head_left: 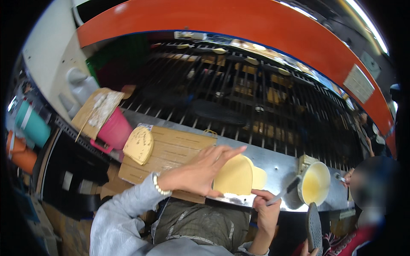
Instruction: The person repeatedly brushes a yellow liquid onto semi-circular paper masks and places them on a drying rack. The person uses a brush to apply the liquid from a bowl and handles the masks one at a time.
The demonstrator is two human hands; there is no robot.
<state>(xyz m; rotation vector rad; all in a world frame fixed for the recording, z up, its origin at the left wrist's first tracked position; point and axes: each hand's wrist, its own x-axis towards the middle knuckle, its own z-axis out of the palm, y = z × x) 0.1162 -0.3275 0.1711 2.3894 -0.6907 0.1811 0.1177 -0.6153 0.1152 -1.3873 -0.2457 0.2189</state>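
A flat yellow sheet piece (234, 176), rounded at the top, lies at the front of the metal ledge, overlapping a paler piece (259, 178). My left hand (198, 168) spans its left side with thumb and fingers spread, the thumb near its lower corner. In my right hand (267, 209) is the pale handle of a brush-like tool (285, 194). A finger of that hand reaches the yellow piece's lower right corner. The tool's darker end slants up toward a white pot (325, 183) with yellow liquid inside; whether they touch I cannot tell.
A stack of cut yellow pieces (139, 145) rests on a cardboard sheet (171, 147) at left, near a pink bucket (116, 128). Dark rollers (239, 106) run behind the ledge (282, 160). Another person's hand (309, 249) holds a grey perforated sole-shaped piece (314, 228) at right.
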